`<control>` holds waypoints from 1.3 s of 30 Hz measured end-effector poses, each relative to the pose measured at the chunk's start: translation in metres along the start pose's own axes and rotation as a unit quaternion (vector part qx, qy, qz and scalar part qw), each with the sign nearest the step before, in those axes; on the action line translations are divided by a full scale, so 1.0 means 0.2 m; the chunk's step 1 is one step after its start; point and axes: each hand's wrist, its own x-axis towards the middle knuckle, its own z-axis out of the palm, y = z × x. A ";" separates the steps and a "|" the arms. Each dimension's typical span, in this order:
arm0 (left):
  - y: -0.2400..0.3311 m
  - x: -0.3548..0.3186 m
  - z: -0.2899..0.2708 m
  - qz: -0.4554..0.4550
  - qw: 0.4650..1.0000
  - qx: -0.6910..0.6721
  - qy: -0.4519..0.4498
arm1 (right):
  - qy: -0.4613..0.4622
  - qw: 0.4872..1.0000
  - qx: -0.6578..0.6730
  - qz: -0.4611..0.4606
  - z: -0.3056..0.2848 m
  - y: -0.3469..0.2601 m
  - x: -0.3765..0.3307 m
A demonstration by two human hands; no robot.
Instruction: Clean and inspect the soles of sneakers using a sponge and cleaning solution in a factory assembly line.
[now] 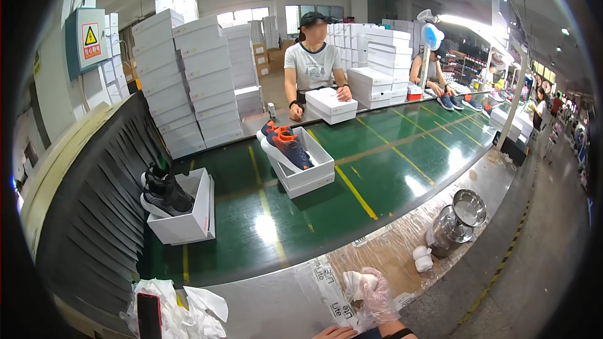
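Observation:
My right hand (pixel 380 301), in a clear plastic glove, is at the bench's near edge, closed on a wad of white cloth (pixel 355 285). At the lower edge of the picture, my left hand (pixel 335 333) is only partly visible; its bare fingers lie flat by the bench edge, and I see nothing in them. To the right of the gloved hand lies another white wad (pixel 423 258). Beside that stands a metal canister (pixel 448 232) with a round, dish-like top (pixel 470 208).
A green conveyor belt (pixel 352 169) carries an open white box (pixel 308 179) with navy-orange shoes (pixel 286 145) and another box (pixel 182 225) with black shoes (pixel 166 193). Across it, a person handles a closed box (pixel 331 106). White paper (pixel 207 304) and a phone (pixel 149 316) lie lower left.

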 end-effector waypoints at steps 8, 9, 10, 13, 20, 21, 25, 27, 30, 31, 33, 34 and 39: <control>0.00 0.01 0.00 0.029 0.996 0.077 0.043 | -0.007 1.000 0.006 0.008 0.01 -0.05 0.00; 0.00 0.02 0.00 0.029 0.996 0.078 0.042 | -0.008 1.000 0.008 0.005 0.00 -0.04 0.00; -0.01 0.02 0.01 0.030 0.995 0.078 0.050 | -0.008 1.000 0.007 0.005 0.00 -0.03 0.00; -0.01 0.01 0.01 0.029 0.996 0.067 0.060 | -0.004 1.000 -0.001 0.011 0.00 -0.02 0.00; -0.01 0.02 0.02 0.024 0.996 0.062 0.061 | -0.005 1.000 0.000 0.004 0.00 0.00 0.00; -0.01 0.01 0.02 0.025 0.996 0.062 0.061 | -0.003 1.000 0.009 0.000 0.00 0.01 0.00; -0.01 0.01 0.02 0.013 0.998 0.040 0.035 | -0.005 1.000 0.012 0.000 0.00 0.02 0.00; 0.00 0.01 0.02 0.016 0.998 0.049 0.036 | -0.003 1.000 0.019 -0.001 0.00 0.03 0.01; 0.00 0.02 0.00 -0.007 1.000 -0.014 0.006 | 0.000 1.000 0.012 -0.005 0.00 0.04 0.01; 0.00 0.02 0.00 -0.006 1.000 -0.012 0.007 | -0.001 1.000 0.012 -0.006 0.00 0.04 0.01; 0.00 0.02 0.00 -0.005 1.000 -0.010 0.008 | -0.001 1.000 0.015 -0.001 0.00 0.02 0.00; 0.00 0.02 0.00 -0.007 1.000 -0.018 0.009 | -0.001 1.000 0.015 -0.001 0.00 0.02 0.00; -0.01 0.02 0.02 0.005 0.999 0.020 0.033 | -0.007 1.000 0.013 -0.009 0.00 0.01 0.01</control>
